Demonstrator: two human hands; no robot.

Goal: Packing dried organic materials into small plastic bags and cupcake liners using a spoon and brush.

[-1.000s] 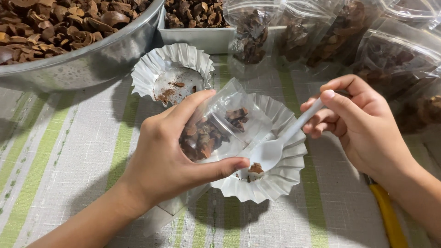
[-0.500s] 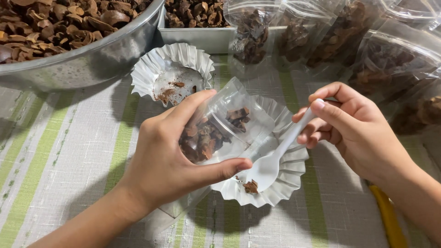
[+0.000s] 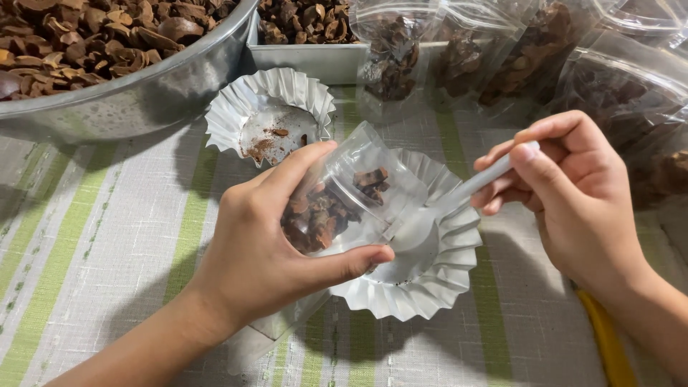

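Observation:
My left hand grips a small clear plastic bag partly filled with brown dried pieces, tilted with its mouth toward the right. It hangs just above a fluted silver foil dish. My right hand holds a white plastic spoon by its handle, with the bowl of the spoon at the bag's mouth over the dish. I cannot see any pieces on the spoon.
A second fluted foil dish with brown crumbs sits behind. A big metal bowl of brown dried pieces is at the back left, a rectangular metal tray beside it. Several filled clear bags lie at the back right. A yellow object lies under my right wrist.
The spoon scooped brown pieces out of the foil dish and rose to the bag's mouth. The dish now shows almost no pieces. My left hand kept the bag in place.

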